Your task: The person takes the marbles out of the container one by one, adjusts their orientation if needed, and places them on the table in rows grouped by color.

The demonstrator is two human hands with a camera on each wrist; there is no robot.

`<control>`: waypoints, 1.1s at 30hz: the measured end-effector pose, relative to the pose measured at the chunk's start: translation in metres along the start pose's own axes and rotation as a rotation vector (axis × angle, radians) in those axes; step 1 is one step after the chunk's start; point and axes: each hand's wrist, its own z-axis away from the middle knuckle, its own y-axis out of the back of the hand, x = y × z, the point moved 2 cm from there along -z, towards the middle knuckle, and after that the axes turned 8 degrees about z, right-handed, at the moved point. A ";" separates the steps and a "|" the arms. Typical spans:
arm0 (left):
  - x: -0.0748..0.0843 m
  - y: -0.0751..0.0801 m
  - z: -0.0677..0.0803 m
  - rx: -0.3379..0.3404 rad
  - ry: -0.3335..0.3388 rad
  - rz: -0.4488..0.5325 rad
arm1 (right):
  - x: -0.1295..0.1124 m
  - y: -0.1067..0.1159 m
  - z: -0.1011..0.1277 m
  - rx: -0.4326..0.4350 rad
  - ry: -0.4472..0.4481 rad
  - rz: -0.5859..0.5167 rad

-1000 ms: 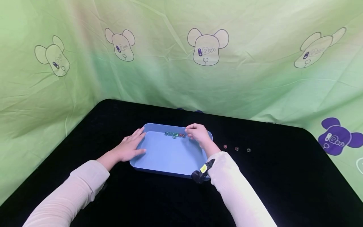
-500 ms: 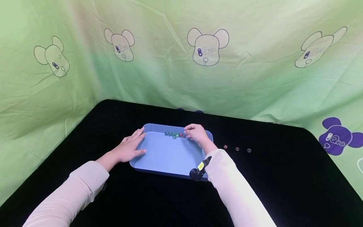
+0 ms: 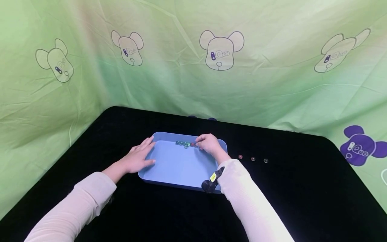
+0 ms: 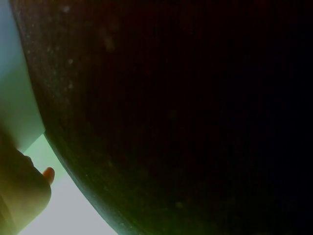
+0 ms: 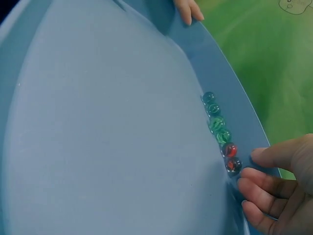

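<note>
Blue tray point(image 3: 169, 168) sat on the black worktop point(image 3: 302, 188), w/ a row of marbles point(image 3: 185, 144) lined up along the inside of its far wall. In the right wrist view the row ran green at the far end, then two red ones nearest the fingers; last red marble point(image 5: 233, 165) lay just beside the fingertips point(image 5: 254, 174), apparently touching or nearly so, can't tell which.

Right hand point(image 3: 208, 144) was inside the tray at the far right corner, fingers loosely curled toward the marble row, grip not closed on anything visible, nothing held.

Left hand point(image 3: 137, 156) lay flat, fingers straight, resting on the tray's left rim; grip released. One fingertip point(image 5: 188, 12) showed over the rim in the right wrist view. Left wrist view was mostly dark worktop w/ a bit of hand at the lower left.

Three more marbles point(image 3: 253, 158) lay in a line on the worktop to the right of the tray, well apart from the hands. Green cloth w/ bear prints point(image 3: 221, 50) hung behind. Small black device w/ yellow tag point(image 3: 210, 182) on the right wrist.
</note>
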 end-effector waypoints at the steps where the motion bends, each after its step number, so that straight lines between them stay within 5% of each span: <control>1: 0.000 0.000 0.000 0.000 0.000 0.002 | 0.000 0.000 0.000 -0.002 -0.001 -0.001; 33: -0.002 -0.002 -0.003 0.000 -0.002 0.001 | 0.005 -0.007 -0.004 0.018 0.041 0.151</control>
